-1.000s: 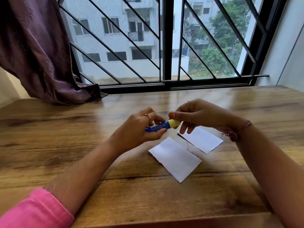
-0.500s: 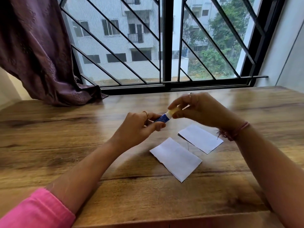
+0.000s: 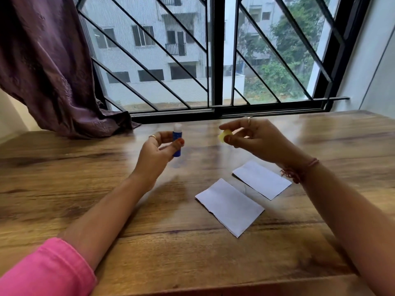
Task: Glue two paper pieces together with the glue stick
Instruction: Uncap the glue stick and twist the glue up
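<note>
My left hand [image 3: 157, 152] holds the blue glue stick [image 3: 177, 139] upright above the table, its white tip uncovered and pointing up. To its right, at about the same height, my right hand [image 3: 254, 138] pinches the yellow cap [image 3: 224, 135] between thumb and fingers. Two white paper pieces lie flat on the wooden table [image 3: 64, 184]: the nearer paper [image 3: 229, 207] below and between my hands, the farther paper [image 3: 261, 179] under my right wrist. Neither hand touches the papers.
A barred window [image 3: 213, 60] runs along the table's far edge. A purple curtain [image 3: 49, 71] hangs at the back left and drapes onto the tabletop. A white wall [image 3: 376, 71] stands at the right.
The yellow cap has come off the glue stick. My hands have moved apart, the left turning the stick upright, the right carrying the cap to the right.
</note>
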`<action>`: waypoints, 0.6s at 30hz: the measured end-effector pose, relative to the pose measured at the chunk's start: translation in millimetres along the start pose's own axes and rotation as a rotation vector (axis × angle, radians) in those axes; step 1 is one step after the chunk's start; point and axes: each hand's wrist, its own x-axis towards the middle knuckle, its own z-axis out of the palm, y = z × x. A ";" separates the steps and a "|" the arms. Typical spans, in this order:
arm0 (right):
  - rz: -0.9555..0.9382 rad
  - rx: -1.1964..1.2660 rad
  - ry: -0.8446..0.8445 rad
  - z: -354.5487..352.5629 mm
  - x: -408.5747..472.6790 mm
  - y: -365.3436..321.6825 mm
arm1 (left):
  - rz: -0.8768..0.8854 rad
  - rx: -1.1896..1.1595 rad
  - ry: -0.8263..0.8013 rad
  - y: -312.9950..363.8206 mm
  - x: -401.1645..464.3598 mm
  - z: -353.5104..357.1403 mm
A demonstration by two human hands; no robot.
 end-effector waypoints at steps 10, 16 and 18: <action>-0.057 -0.263 -0.086 52.0 5.2 6.3 | -0.048 -0.136 0.076 -5.7 8.4 -9.1; -0.069 -0.390 -0.215 69.6 7.1 13.1 | -0.020 -0.174 0.083 -4.7 7.4 -6.1; -0.058 -0.409 -0.235 71.8 7.3 15.0 | -0.016 -0.173 0.084 -4.9 7.7 -5.6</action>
